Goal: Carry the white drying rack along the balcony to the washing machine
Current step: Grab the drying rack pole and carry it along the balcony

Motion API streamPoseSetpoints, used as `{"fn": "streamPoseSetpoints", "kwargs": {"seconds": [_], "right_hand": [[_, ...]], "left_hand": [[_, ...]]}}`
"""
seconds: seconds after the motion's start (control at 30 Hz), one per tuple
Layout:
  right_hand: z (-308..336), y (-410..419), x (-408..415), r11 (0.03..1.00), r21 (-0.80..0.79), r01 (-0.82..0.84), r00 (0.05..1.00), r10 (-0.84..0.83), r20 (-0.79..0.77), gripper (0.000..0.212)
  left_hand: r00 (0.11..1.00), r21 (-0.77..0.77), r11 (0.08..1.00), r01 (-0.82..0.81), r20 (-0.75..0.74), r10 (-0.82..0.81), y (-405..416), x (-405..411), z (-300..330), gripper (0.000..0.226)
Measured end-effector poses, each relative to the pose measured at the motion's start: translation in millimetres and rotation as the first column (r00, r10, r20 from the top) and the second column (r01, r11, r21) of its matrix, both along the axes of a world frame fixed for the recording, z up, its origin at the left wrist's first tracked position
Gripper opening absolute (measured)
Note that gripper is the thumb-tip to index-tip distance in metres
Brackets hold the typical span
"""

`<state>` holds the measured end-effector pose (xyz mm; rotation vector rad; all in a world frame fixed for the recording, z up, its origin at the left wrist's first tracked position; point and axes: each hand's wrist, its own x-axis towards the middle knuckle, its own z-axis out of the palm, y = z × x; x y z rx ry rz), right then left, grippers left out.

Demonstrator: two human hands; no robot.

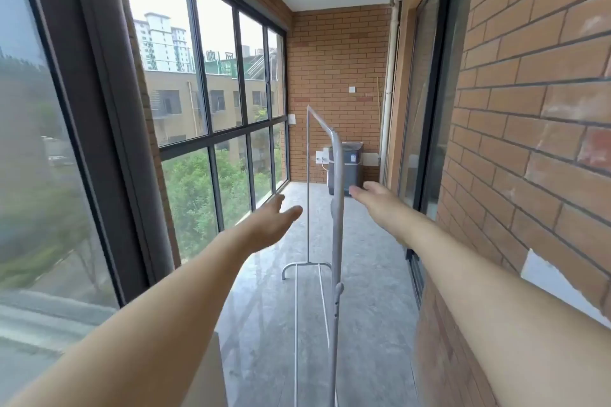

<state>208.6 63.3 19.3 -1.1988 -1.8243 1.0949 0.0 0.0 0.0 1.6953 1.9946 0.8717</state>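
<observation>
White drying rack centre frame, ungripped; left hand and right hand spread, empty. Best: clasp near upright, lift level toward washing machine.

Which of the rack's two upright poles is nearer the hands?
The thick near pole, which rises between the open left hand and right hand. The thin far pole stands farther down the balcony, toward the washing machine.

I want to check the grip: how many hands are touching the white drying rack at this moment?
0. The left hand is open on the window side of the drying rack, the right hand open on the brick-wall side; both apart from it.
</observation>
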Motion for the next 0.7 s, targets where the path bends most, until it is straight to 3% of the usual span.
{"fn": "streamPoseSetpoints", "kwargs": {"seconds": [0.17, 0.27, 0.33, 0.43, 0.5, 0.57, 0.7], "right_hand": [[-5, 23, -35, 1.000, -0.020, -0.017, 0.971, 0.012, -0.241, 0.052], [-9, 36, -48, 1.000, 0.001, -0.004, 0.956, 0.004, -0.294, 0.030], [-9, 43, -54, 0.997, 0.068, 0.028, 0.955, -0.007, -0.295, 0.020], [-17, 54, -63, 0.991, 0.131, 0.036, 0.955, 0.005, -0.297, 0.024], [-22, 58, -64, 0.994, 0.109, 0.000, 0.918, 0.043, -0.394, 0.026], [-24, 56, -65, 0.996, 0.079, -0.030, 0.874, 0.065, -0.482, 0.033], [-33, 63, -66, 0.988, 0.023, -0.151, 0.844, 0.141, -0.517, 0.049]], "left_hand": [[0.919, -0.087, 0.976, 0.197, 0.363, -0.153, 36, 4, -51, 0.078], [0.892, -0.150, 0.953, 0.261, 0.414, -0.179, 56, 17, -78, 0.094], [0.865, -0.154, 0.940, 0.304, 0.457, -0.205, 65, 30, -94, 0.088], [0.800, -0.065, 0.954, 0.294, 0.563, -0.208, 77, 50, -108, 0.050], [0.755, -0.025, 0.962, 0.273, 0.625, -0.198, 81, 61, -112, 0.035], [0.762, 0.016, 0.971, 0.238, 0.616, -0.197, 83, 64, -117, 0.031], [0.741, 0.030, 0.985, 0.167, 0.655, -0.146, 91, 70, -129, 0.033]]}}
